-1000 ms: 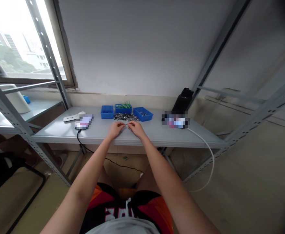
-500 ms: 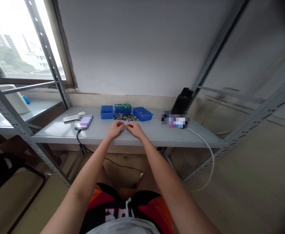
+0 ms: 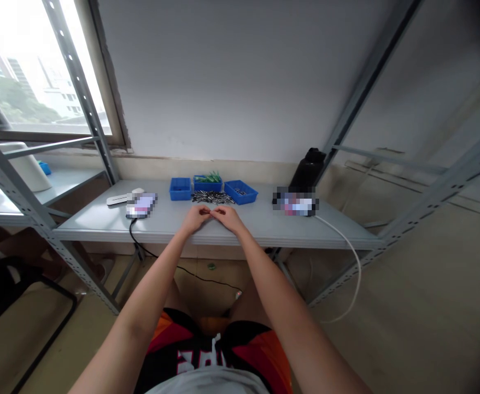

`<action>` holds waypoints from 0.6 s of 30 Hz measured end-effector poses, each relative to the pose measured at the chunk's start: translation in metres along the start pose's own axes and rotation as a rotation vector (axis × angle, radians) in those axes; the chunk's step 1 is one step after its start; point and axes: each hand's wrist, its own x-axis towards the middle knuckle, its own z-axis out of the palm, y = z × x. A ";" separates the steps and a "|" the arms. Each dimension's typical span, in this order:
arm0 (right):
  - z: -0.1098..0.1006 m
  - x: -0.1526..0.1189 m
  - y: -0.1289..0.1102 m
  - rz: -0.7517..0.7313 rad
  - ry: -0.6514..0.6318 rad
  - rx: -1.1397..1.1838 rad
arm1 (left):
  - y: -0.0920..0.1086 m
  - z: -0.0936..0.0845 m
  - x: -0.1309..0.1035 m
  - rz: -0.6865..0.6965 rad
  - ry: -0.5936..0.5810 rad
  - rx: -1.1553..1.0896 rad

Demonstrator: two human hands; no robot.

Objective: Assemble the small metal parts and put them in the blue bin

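The bare left hand [image 3: 196, 219] and bare right hand [image 3: 228, 218] met fingertip to fingertip — whether anything was pinched, I cannot tell — just before the heap of dark metallic pieces [image 3: 212, 197].

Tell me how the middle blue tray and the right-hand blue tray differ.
The middle blue tray holds green pieces that rise above its rim; the right-hand blue tray holds small metallic-looking parts lying low inside.
The middle blue tray sits roughly square to the wall, while the right-hand blue tray is turned at an angle.
Both are open-topped and rest on the grey tabletop.
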 end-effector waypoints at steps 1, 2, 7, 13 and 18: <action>0.000 0.000 0.000 0.000 -0.001 -0.004 | -0.001 0.000 0.000 0.000 -0.003 0.001; 0.001 0.000 0.001 0.000 -0.002 -0.008 | -0.001 0.000 0.000 0.000 -0.005 0.002; 0.001 0.000 0.002 -0.003 0.001 -0.006 | -0.002 0.001 0.000 -0.007 -0.011 0.015; 0.001 0.001 0.004 0.014 -0.004 0.000 | -0.003 0.002 -0.001 -0.011 -0.017 0.031; 0.001 0.002 0.003 0.019 0.006 -0.003 | -0.006 0.002 0.000 0.003 -0.034 0.045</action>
